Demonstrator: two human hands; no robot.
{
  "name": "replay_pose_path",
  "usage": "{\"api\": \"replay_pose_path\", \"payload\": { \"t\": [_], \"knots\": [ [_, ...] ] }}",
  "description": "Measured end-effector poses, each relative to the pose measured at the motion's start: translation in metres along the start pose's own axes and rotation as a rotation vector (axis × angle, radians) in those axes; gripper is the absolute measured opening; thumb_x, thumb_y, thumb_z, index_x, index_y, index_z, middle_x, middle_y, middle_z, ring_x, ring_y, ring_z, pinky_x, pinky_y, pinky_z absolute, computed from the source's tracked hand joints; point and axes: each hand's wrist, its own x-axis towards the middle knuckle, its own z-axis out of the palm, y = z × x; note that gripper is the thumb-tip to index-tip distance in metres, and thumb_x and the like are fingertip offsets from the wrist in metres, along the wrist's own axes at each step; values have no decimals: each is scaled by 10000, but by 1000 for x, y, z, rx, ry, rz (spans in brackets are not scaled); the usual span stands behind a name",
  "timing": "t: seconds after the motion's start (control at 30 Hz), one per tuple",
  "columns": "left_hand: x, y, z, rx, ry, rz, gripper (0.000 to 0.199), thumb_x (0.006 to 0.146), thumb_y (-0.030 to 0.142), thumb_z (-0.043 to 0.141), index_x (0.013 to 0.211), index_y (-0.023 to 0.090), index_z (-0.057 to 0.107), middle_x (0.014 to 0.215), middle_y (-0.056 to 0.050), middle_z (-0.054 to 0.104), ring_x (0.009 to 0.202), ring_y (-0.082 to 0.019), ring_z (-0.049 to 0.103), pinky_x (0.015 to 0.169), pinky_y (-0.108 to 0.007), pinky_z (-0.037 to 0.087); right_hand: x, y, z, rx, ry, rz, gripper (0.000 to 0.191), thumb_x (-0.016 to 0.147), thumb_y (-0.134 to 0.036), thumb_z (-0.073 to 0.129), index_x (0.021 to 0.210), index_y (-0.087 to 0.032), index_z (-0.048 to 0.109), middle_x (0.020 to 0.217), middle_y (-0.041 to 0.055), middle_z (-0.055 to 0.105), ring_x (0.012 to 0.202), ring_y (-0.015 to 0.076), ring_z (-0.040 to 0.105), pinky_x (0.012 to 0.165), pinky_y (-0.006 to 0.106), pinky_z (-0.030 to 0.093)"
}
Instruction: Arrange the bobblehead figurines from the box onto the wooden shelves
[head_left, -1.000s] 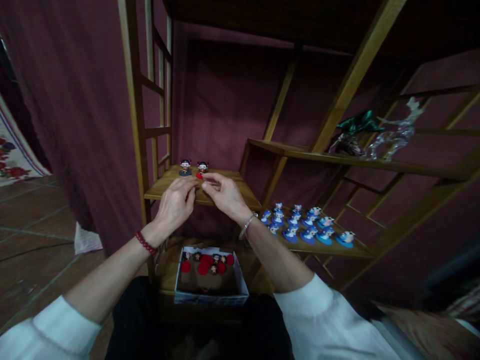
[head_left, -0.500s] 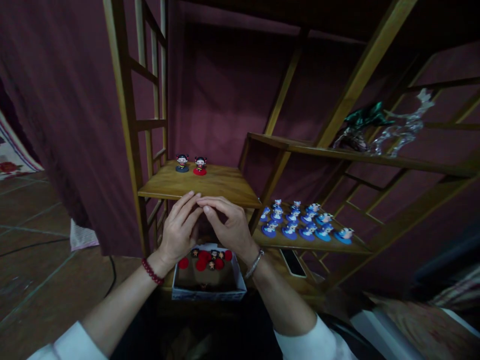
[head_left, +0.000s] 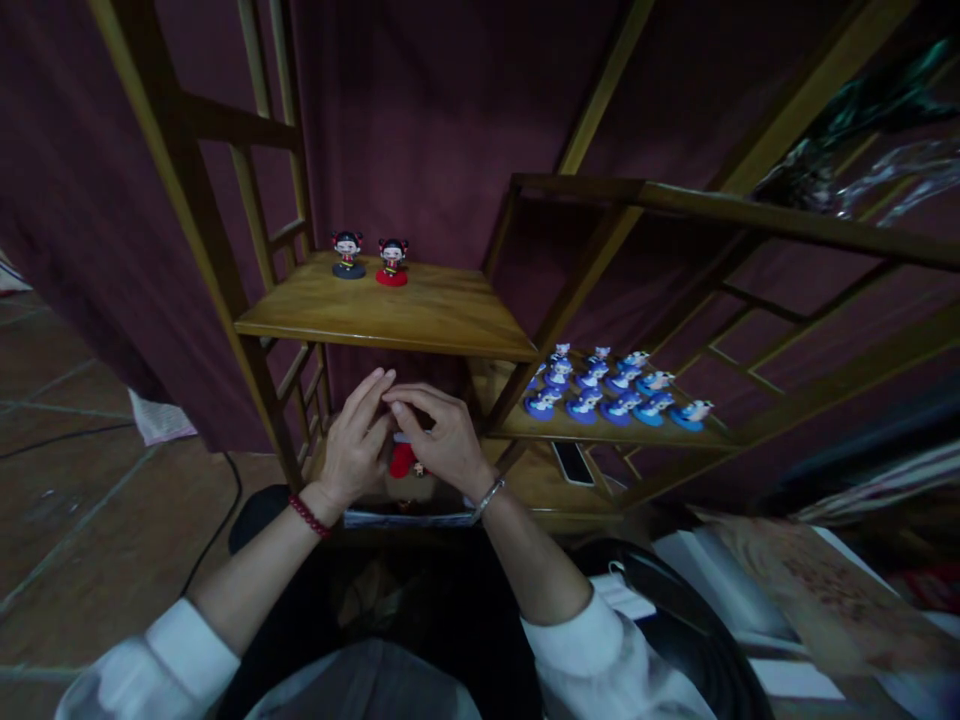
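Observation:
In the head view, my left hand [head_left: 351, 450] and my right hand [head_left: 442, 440] meet at the fingertips, just below the front edge of a wooden shelf board [head_left: 450, 312]. Both have their fingers bent and pressed together; whatever lies between them is hidden. Under them is a low box [head_left: 412, 520], partly covered by my hands, with red round pieces [head_left: 402, 461] and a small figurine head [head_left: 419, 469] showing inside. Two black-haired doll figurines stand upright on the board: one on a dark grey base [head_left: 348, 256], the other on a red base [head_left: 392, 263].
Several blue figurines [head_left: 586, 402] stand in rows on a lower shelf at right. A phone [head_left: 573, 464] lies beneath. Clear and green ornaments [head_left: 900, 175] sit at upper right. A wooden post [head_left: 180, 200] rises at left; a black cable [head_left: 234, 490] crosses the floor.
The view has tilted down, so the shelves appear higher. My hands stay together at the fingertips and now cover more of the box. Both doll figurines keep their places.

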Motion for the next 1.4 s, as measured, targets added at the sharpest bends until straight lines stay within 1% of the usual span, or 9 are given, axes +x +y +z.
{"api": "replay_pose_path", "payload": {
  "t": [0.1, 0.33, 0.43, 0.6, 0.73, 0.97, 1.1, 1.23, 1.4],
  "knots": [
    [-19, -7, 12, -15, -137, -70, 264, 766, 59, 418, 935, 162, 593, 1311, -131, 466, 1206, -231, 439, 948, -420, 437, -11, 22, 12, -20, -66, 114, 220, 839, -175, 471, 956, -225, 651, 965, 21, 675, 908, 123, 615, 845, 254, 463],
    [-65, -7, 46, -17, -703, -498, 337, 766, 69, 383, 1002, 152, 608, 1205, -140, 546, 981, -207, 604, 839, -305, 483, -45, 75, 39, -128, -297, 380, 215, 820, -167, 489, 945, -217, 657, 969, 19, 687, 900, 134, 626, 831, 244, 458],
    [-80, -11, 57, -63, -894, -581, 343, 785, 109, 386, 1041, 169, 606, 1146, -137, 594, 992, -212, 603, 841, -294, 465, -62, 100, 49, -199, -417, 509, 235, 800, -150, 494, 947, -229, 661, 970, 17, 692, 889, 143, 633, 831, 246, 457],
    [-99, -29, 66, 23, -1232, -641, 303, 792, 141, 386, 966, 168, 632, 984, -154, 665, 961, -242, 619, 801, -328, 465, -93, 139, 59, -303, -486, 754, 224, 754, -145, 553, 922, -231, 672, 962, 29, 699, 891, 159, 641, 802, 244, 472],
    [-106, -40, 73, 49, -1315, -625, 315, 790, 118, 378, 958, 185, 636, 998, -146, 662, 993, -223, 606, 816, -313, 452, -113, 162, 64, -316, -555, 829, 228, 714, -133, 597, 889, -253, 681, 895, 4, 710, 877, 146, 645, 782, 222, 472],
    [-110, -39, 97, 20, -1430, -681, 272, 775, 147, 448, 956, 122, 649, 1072, -184, 630, 1026, -270, 581, 843, -356, 441, -131, 181, 83, -430, -841, 823, 297, 661, -240, 661, 956, -220, 684, 1053, 76, 666, 1004, 222, 602, 840, 267, 452],
    [-112, -38, 106, -73, -1418, -739, 267, 750, 116, 463, 926, 138, 662, 1088, -140, 632, 1045, -223, 568, 868, -283, 415, -135, 186, 91, -399, -840, 819, 311, 657, -127, 633, 954, -198, 693, 1072, 92, 657, 1046, 214, 579, 859, 231, 429],
    [-114, -39, 110, -185, -1392, -833, 237, 695, 93, 496, 841, 144, 676, 936, -82, 679, 907, -184, 612, 754, -223, 437, -135, 189, 92, -336, -828, 819, 312, 672, -49, 579, 911, -205, 706, 1000, 55, 689, 978, 159, 611, 812, 174, 431],
    [-119, -42, 114, -316, -1289, -964, 246, 716, 104, 479, 866, 144, 670, 831, -27, 683, 768, -133, 614, 625, -185, 434, -134, 192, 92, -245, -726, 891, 235, 696, -141, 622, 915, -177, 698, 923, 41, 704, 867, 134, 637, 706, 153, 453]
  ]
}}
